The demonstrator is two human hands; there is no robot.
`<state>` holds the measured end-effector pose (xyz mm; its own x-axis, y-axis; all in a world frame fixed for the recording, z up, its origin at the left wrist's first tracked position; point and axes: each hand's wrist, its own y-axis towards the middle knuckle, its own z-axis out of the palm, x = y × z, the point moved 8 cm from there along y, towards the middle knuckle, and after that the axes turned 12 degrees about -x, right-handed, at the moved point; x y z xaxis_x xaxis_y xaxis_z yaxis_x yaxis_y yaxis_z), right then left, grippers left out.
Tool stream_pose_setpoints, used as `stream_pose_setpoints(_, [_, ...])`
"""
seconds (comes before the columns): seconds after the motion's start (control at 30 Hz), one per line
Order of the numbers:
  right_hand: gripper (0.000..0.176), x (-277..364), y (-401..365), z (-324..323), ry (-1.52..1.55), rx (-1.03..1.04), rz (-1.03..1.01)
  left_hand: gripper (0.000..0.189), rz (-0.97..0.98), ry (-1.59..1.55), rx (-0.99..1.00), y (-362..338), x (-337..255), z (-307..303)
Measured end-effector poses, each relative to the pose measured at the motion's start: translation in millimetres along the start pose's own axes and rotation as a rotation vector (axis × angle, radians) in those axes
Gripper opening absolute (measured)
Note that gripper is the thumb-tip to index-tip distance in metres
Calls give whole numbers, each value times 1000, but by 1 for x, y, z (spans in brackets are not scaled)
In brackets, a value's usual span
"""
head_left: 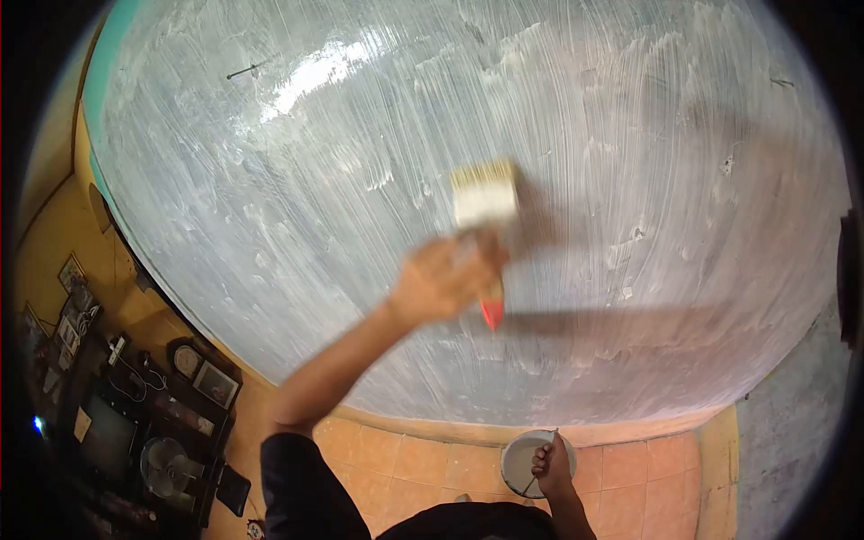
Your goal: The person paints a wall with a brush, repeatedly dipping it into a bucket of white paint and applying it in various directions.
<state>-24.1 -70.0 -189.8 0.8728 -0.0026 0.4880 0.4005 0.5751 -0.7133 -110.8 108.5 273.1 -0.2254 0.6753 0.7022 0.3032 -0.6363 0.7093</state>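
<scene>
My left hand [441,281], slightly blurred, is closed around the handle of a wide paintbrush [486,202]. Pale bristles with a white band point upward against the wall [360,207], and the red tip of the handle sticks out below my fingers. Streaky whitish paint covers the grey wall in mostly up-and-down strokes. Lower down, my right hand [553,463] is closed in a fist on the thin handle of a bucket [517,463], which contains greyish-white liquid.
Nails [241,72] stick out of the wall at upper left and upper right. Orange floor tiles [396,454] lie below. A dark cabinet [211,432] with a fan [166,466], clock and frames stands at left. Another grey wall [778,432] meets the corner at right.
</scene>
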Motion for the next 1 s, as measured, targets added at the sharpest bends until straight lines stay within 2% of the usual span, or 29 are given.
stream_pose_setpoints(0.07, [45, 1, 2, -5, -20, -10, -3, 21, 62, -16, 57, -45, -62, 7])
stream_pose_setpoints(0.13, [45, 2, 4, -10, -51, -41, 4, 21, 31, -88, 138, -88, -115, 9])
stream_pose_setpoints(0.23, [43, 6, -2, -9, -36, -68, 17, 21, -110, -186, 186, -145, -186, 6])
stream_pose_setpoints(0.4, [43, 8, -4, -9, -79, -72, 11, 20, -312, -371, 328, -209, -247, 1])
stream_pose_setpoints(0.47, [42, 6, -5, -9, -82, -84, 11, 22, -600, -579, 419, -241, -245, 9])
stream_pose_setpoints(0.5, [43, 6, -5, -8, -99, -68, 2, 28, -686, -645, 431, -248, -235, 11])
stream_pose_setpoints(0.6, [43, 1, -4, -8, -112, -68, -2, 32, -765, -562, 468, -244, -178, 5])
stream_pose_setpoints(0.7, [43, 1, 0, -3, -99, -74, -7, 31, -771, -527, 383, -181, -87, -15])
stream_pose_setpoints(0.83, [41, -13, 3, 4, -73, -32, 33, 27, -626, -426, 281, -79, 29, -41])
stream_pose_setpoints(1.0, [41, -18, -5, 23, -94, -8, 34, 22, -294, -150, 46, 47, 143, -75])
